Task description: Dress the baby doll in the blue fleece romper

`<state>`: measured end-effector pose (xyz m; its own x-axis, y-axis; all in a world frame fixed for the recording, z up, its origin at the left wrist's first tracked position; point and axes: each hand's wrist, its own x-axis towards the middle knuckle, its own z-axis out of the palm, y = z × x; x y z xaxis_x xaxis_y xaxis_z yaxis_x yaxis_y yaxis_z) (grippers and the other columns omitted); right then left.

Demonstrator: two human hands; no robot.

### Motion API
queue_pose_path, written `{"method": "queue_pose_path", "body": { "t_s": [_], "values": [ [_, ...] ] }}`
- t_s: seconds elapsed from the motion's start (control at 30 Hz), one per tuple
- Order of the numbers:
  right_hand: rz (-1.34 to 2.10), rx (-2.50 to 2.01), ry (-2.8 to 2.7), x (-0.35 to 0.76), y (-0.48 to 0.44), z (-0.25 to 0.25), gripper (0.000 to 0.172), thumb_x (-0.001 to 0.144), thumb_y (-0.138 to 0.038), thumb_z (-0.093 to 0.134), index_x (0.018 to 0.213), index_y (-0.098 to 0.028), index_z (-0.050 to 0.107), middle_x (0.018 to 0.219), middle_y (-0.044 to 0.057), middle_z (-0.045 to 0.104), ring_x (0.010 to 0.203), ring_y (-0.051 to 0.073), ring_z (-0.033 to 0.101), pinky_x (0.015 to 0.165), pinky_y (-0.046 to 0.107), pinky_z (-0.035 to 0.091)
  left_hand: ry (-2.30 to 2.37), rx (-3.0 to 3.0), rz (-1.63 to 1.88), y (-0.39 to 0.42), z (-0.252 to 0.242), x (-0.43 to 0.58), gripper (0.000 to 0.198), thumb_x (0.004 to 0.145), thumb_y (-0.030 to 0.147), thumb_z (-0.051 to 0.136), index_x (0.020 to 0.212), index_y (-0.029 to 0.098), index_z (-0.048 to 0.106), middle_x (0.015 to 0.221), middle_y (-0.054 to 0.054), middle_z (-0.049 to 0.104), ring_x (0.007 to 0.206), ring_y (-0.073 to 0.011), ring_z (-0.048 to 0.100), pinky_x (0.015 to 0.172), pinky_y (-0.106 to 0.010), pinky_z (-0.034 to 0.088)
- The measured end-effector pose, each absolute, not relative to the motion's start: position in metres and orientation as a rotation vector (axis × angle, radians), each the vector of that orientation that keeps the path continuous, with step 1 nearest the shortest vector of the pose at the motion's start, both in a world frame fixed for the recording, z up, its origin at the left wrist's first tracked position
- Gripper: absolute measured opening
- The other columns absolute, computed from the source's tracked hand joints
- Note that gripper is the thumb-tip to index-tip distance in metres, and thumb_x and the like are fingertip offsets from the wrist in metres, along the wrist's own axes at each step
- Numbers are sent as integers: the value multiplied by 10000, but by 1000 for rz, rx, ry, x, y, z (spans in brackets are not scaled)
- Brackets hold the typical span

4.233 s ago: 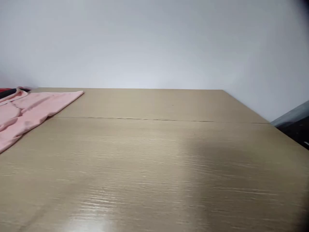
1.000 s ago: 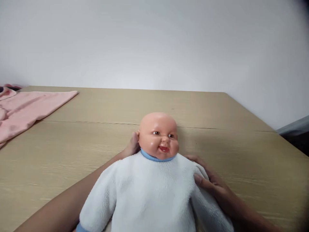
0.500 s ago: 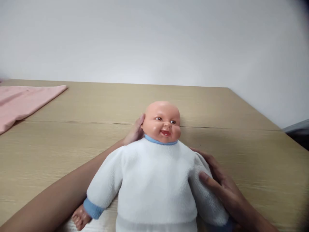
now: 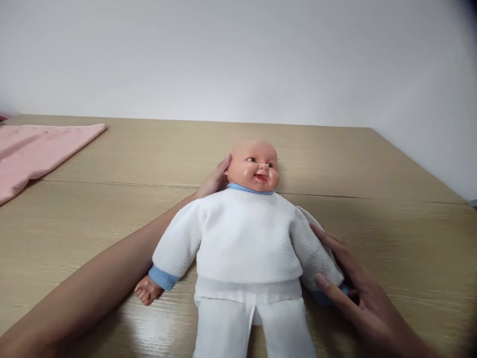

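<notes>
A baby doll (image 4: 244, 233) lies on its back on the wooden table (image 4: 112, 209), in a white fleece top with blue cuffs and white trousers. My left hand (image 4: 215, 180) is tucked behind the doll's head and neck, only the thumb side showing. My right hand (image 4: 348, 281) lies along the doll's sleeved arm on the right, thumb and fingers round the sleeve near its blue cuff. The doll's other bare hand (image 4: 146, 291) rests on the table beside my left forearm.
A pink cloth (image 4: 33, 149) lies spread at the table's far left. A pale wall stands behind the table. The table's right edge runs diagonally at the right of the view.
The doll, absent 4.2 s ago, has been laid down and slid away from me; its trousers now show. My right hand slid down the sleeve toward the cuff.
</notes>
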<state>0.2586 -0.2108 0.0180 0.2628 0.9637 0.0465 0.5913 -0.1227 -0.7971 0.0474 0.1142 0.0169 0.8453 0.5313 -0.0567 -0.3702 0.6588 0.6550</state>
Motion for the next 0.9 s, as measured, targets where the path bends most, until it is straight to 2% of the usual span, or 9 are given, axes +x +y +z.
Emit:
{"method": "queue_pose_path", "body": {
  "t_s": [0.17,0.23,0.3,0.33,0.4,0.63,0.8,0.9],
  "values": [
    [568,-1830,-1477,262,-212,17,727,1056,-575,690,1745,-476,477,1805,48,510,1644,451,504,1310,669,499,257,713,488,111,21,44,728,1136,657,531,1608,118,663,1487,-176,795,1535,-426,656,1403,-598,389],
    [588,-1845,-1469,263,-213,19,723,1057,-577,688,1743,-457,492,1802,58,513,1617,447,541,1187,574,640,252,718,498,110,23,43,694,1140,629,551,1607,129,668,1483,-163,801,1529,-418,663,1404,-588,390],
    [616,-1863,-1454,264,-214,21,718,1065,-564,685,1746,-459,485,1809,54,505,1597,434,568,1015,458,729,266,712,516,110,25,41,658,1149,604,555,1623,161,657,1477,-139,809,1510,-401,682,1404,-569,392],
    [621,-1871,-1451,264,-215,22,711,1071,-555,683,1747,-468,481,1809,47,507,1590,425,580,968,423,739,279,712,515,111,25,40,645,1156,596,544,1632,173,650,1476,-133,811,1503,-393,691,1404,-563,393],
    [609,-1877,-1461,264,-215,23,693,1079,-542,679,1741,-485,481,1798,34,526,1580,411,595,971,412,734,300,721,516,112,23,38,623,1171,571,523,1645,184,637,1481,-128,810,1500,-380,695,1404,-555,394],
    [586,-1867,-1518,268,-216,23,717,1078,-541,678,1757,-482,455,1797,38,533,1608,413,569,1257,557,587,226,704,508,112,7,35,662,1127,611,598,1653,210,627,1525,-112,788,1559,-402,636,1418,-558,371],
    [549,-1877,-1557,271,-216,22,694,1092,-525,653,1756,-461,463,1777,57,563,1588,405,598,1234,532,614,279,860,730,108,11,36,495,1112,472,681,1545,233,705,1557,-71,771,1613,-387,577,1430,-545,338],
    [499,-1893,-1626,273,-215,22,708,1097,-501,648,1771,-442,438,1771,62,573,1567,385,625,1210,492,635,342,960,795,108,15,36,499,1058,448,756,1511,242,713,1637,-67,708,1653,-387,521,1426,-540,347]
  ]
}}
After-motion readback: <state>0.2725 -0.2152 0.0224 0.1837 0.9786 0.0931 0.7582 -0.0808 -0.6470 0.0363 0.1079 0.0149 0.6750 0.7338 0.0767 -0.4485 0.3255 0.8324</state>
